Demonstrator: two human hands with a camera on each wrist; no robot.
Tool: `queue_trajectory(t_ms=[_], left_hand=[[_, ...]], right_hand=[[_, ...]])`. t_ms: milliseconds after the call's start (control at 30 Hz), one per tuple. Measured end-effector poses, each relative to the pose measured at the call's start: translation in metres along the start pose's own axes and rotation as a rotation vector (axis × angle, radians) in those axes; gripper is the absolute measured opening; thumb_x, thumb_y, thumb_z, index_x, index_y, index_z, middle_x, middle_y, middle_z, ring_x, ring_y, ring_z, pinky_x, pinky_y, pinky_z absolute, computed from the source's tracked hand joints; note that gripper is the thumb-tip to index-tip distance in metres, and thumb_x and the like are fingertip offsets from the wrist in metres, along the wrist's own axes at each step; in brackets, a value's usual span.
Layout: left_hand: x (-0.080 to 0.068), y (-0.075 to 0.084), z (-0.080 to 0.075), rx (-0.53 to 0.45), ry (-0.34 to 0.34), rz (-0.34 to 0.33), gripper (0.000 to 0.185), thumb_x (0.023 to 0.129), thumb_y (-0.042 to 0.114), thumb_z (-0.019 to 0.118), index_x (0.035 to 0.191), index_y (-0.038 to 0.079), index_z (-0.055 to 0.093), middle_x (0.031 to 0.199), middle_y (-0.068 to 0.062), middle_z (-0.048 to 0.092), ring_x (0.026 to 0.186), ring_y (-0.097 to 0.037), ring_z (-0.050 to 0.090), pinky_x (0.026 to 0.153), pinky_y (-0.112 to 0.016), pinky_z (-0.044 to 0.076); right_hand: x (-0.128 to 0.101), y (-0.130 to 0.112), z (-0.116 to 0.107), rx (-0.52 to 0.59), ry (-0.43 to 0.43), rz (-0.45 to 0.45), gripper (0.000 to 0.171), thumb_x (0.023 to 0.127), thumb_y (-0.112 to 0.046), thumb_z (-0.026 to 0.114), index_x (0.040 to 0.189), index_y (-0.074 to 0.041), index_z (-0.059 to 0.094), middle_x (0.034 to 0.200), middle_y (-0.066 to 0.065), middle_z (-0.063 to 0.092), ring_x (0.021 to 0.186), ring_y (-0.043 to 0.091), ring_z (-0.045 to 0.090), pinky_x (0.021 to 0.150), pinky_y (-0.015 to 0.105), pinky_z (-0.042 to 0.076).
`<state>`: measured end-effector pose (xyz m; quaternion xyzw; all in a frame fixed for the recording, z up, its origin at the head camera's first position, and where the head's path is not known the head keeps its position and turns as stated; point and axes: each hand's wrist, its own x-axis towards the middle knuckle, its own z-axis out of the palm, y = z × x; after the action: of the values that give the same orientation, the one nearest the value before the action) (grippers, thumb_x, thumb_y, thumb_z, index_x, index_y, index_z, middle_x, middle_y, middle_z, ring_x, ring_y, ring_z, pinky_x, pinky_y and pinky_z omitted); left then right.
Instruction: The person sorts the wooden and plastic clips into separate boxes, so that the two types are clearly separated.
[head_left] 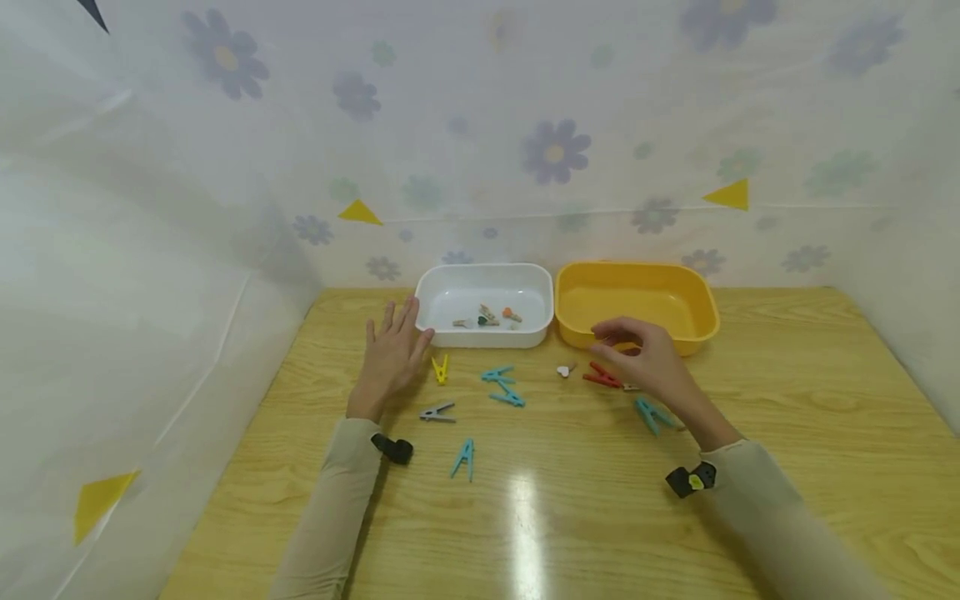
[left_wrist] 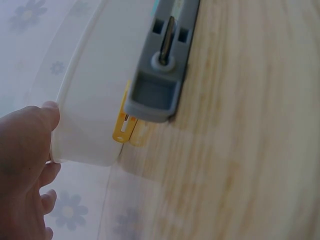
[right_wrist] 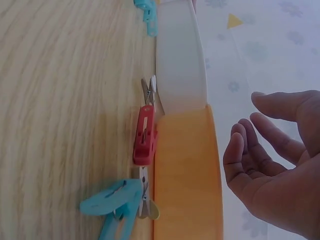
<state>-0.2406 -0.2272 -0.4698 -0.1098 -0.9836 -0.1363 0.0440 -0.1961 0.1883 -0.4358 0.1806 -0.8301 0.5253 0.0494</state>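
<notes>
Fingers loosely curved, the right hand is hovering at the near rim of the yellow tub, a gap showing between its thumb and fingertips, and it is holding nothing. Near those fingertips, the red peg is lying on the table, in front of the yellow tub's near left corner. Its long axis is running roughly along the tub's near wall, slanting a little; its joined end is pointing toward the table's right edge, and its two spread legs are facing the left edge. A small wooden peg is lying just beside that joined end, partly hidden by the hand, while a heart peg is lying off the spread legs. Nearer the person, a teal peg is resting.

Spread and mostly straight, the fingers of the left hand are touching the left end of the white tub. By that tub's near left corner, a yellow peg is opening its legs toward the tub. A grey peg is pointing its joined end toward the table's left edge; two blue pegs are lying close together. Small decorated pegs are lying inside the white tub. Both tubs are standing side by side along the table's far edge.
</notes>
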Motion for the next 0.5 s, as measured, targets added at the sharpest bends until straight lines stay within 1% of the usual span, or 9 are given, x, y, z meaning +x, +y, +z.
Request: queue_trajectory(t_ms=[167, 233, 400, 500], left_hand=[[0.0, -0.001, 0.0, 0.006, 0.008, 0.004, 0.074, 0.109, 0.058, 0.019, 0.166, 0.012, 0.008, 0.171, -0.008, 0.014, 0.157, -0.032, -0.001, 0.119, -0.07, 0.003], [0.001, -0.002, 0.0, 0.004, 0.011, 0.007, 0.074, 0.109, 0.058, 0.019, 0.166, 0.012, 0.008, 0.171, -0.008, 0.014, 0.157, -0.032, -0.001, 0.119, -0.07, 0.002], [0.0, -0.001, 0.0, -0.01, 0.006, 0.005, 0.073, 0.109, 0.057, 0.02, 0.166, 0.013, 0.008, 0.172, -0.007, 0.013, 0.157, -0.031, -0.002, 0.12, -0.067, -0.003], [-0.001, -0.001, 0.0, -0.013, -0.001, 0.001, 0.073, 0.11, 0.056, 0.021, 0.166, 0.013, 0.007, 0.172, -0.007, 0.014, 0.157, -0.031, -0.003, 0.121, -0.066, -0.004]], right_hand=[[-0.01, 0.005, -0.009, -0.007, -0.01, 0.012, 0.025, 0.098, -0.014, 0.073, 0.12, -0.001, 0.071, 0.114, 0.02, 0.071, 0.098, 0.013, 0.068, 0.082, 0.016, 0.055], [-0.014, 0.008, -0.012, -0.024, -0.009, 0.011, 0.024, 0.098, -0.013, 0.072, 0.12, -0.003, 0.071, 0.114, 0.02, 0.071, 0.098, 0.014, 0.067, 0.081, 0.015, 0.054], [-0.023, 0.016, -0.02, -0.063, -0.01, 0.008, 0.024, 0.098, -0.012, 0.072, 0.119, -0.002, 0.071, 0.111, 0.017, 0.072, 0.095, 0.012, 0.067, 0.077, 0.015, 0.055], [-0.028, 0.02, -0.025, -0.077, -0.011, 0.006, 0.023, 0.097, -0.01, 0.073, 0.118, 0.0, 0.072, 0.109, 0.017, 0.072, 0.093, 0.009, 0.066, 0.076, 0.015, 0.055]])
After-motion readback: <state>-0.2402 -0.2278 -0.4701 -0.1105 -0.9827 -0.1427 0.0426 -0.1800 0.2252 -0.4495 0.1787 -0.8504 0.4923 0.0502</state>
